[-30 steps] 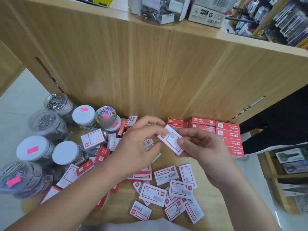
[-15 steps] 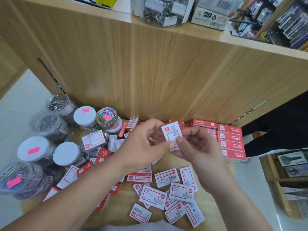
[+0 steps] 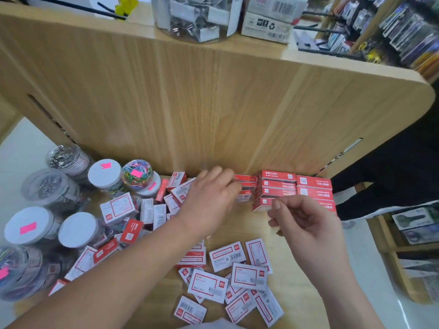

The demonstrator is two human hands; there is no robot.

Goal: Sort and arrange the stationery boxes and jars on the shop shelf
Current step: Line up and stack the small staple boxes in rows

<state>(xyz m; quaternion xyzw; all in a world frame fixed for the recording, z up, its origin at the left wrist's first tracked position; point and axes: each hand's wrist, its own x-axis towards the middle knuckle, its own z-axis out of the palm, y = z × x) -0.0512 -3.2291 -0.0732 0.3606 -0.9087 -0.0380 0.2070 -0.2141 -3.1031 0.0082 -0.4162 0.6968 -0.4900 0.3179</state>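
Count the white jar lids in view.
4: far-left pink-stickered lid; plain lid beside it; rear pink-stickered lid; a fourth lid partly covered by the colourful paper-clip jar. Others may be hidden.

Stationery shop, retail display unit. At the foot of the wood shelf panel (image 3: 190, 103): identical red staple boxes (image 3: 297, 188) stacked in rows, plus paper-clip jars (image 3: 28, 227) with pink stickers on the lids. On top of the panel: binder-clip tub (image 3: 190, 17) and barcoded cartons (image 3: 268, 24). Right of the panel: packaged pens (image 3: 403, 32) on peg hooks and boxed scissors (image 3: 413, 218) on a low shelf.
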